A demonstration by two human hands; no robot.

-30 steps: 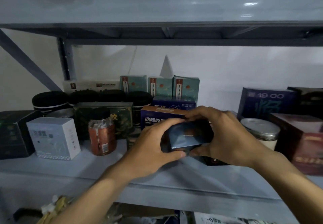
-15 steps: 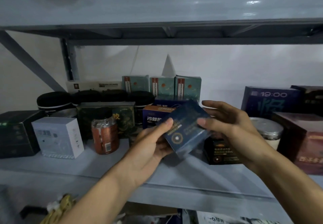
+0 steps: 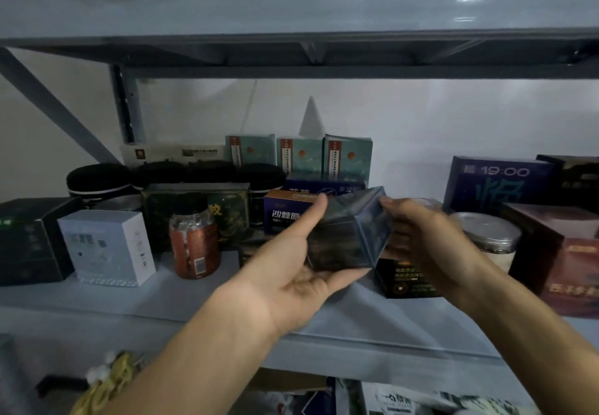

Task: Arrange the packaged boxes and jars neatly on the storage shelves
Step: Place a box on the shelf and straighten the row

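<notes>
Dark box (image 3: 346, 236) cradled in my left hand (image 3: 291, 275), thumb over the top and fingers curled beneath, right hand (image 3: 428, 246) pinching its right edge to square it up, held just above the shelf (image 3: 162, 301) mid-row

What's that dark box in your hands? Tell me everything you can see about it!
The box is dark blue and shiny, likely cardboard, and too blurred for its print to be read. It is tilted and held in the air above the shelf. The left hand cups it from below, with the thumb on its upper left edge. The right hand grips its right side. Nothing else touches it.
</notes>
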